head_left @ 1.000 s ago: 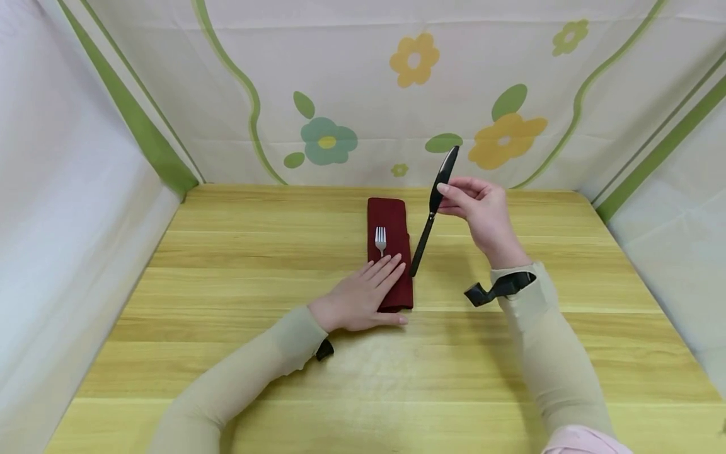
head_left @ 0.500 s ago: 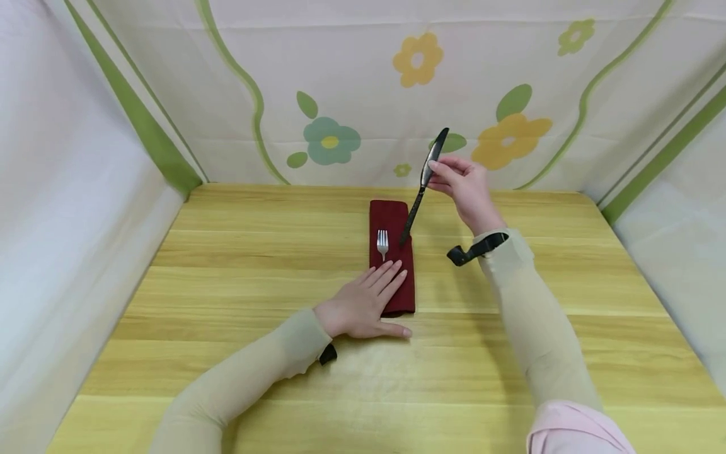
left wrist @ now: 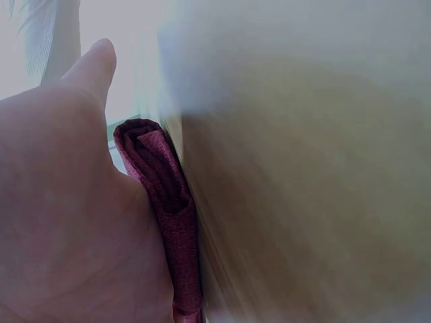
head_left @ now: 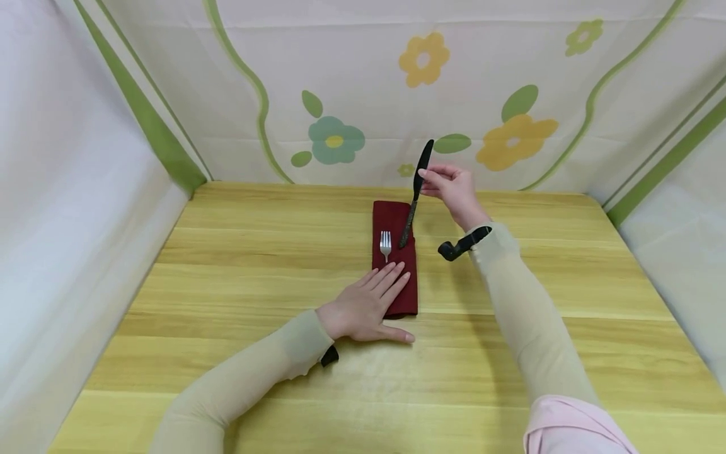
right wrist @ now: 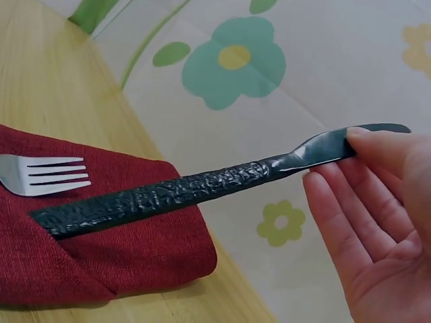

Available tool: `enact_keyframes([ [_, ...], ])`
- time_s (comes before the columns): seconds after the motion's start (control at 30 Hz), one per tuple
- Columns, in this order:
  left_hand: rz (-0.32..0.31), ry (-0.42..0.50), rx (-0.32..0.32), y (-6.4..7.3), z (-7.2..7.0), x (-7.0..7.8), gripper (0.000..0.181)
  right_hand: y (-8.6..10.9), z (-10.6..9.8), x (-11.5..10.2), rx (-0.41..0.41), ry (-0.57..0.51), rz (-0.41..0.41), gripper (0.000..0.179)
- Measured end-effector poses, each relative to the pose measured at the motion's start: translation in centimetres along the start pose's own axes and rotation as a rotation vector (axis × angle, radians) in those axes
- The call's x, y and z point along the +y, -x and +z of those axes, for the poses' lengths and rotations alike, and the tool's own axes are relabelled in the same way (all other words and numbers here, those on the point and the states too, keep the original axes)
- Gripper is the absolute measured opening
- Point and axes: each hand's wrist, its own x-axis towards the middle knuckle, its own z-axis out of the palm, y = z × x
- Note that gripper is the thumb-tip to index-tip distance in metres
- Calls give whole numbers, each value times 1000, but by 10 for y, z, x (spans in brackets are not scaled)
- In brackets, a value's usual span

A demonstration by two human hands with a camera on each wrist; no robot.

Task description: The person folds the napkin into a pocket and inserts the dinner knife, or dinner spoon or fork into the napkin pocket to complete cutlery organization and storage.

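A dark red folded napkin (head_left: 395,217) lies lengthwise on the table, with a diagonal fold across its front. A silver fork (head_left: 386,243) lies on it, tines toward the back, its lower part hidden. My left hand (head_left: 365,309) rests flat on the napkin's near part, fingers straight and thumb spread on the table side. My right hand (head_left: 456,192) pinches a black table knife (right wrist: 168,195) by its blade between thumb and fingers. The knife slants with its textured handle down, the handle's end at the fold right of the fork. Whether the end is inside the fold I cannot tell.
The light wooden table (head_left: 255,252) spreads around the napkin. Behind it hangs a white curtain (head_left: 363,75) with printed flowers; white cloth also stands at both sides. Each wrist carries a black camera mount.
The right hand has moved left and forward, then lowered the knife from beside the napkin to its fold. The left hand stays on the napkin.
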Motion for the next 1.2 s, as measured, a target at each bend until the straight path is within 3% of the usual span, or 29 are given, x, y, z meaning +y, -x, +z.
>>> enact_keyframes([
  [0.5,6,-7,-9,1,-1,2,116,-1,5,24,-79,110,247,25],
  [0.77,18,1,11,-2,6,-3,119,0,2,39,-121,174,298,30],
  [1.2,21,17,4,-1,4,-3,121,14,0,51,-172,201,340,36],
])
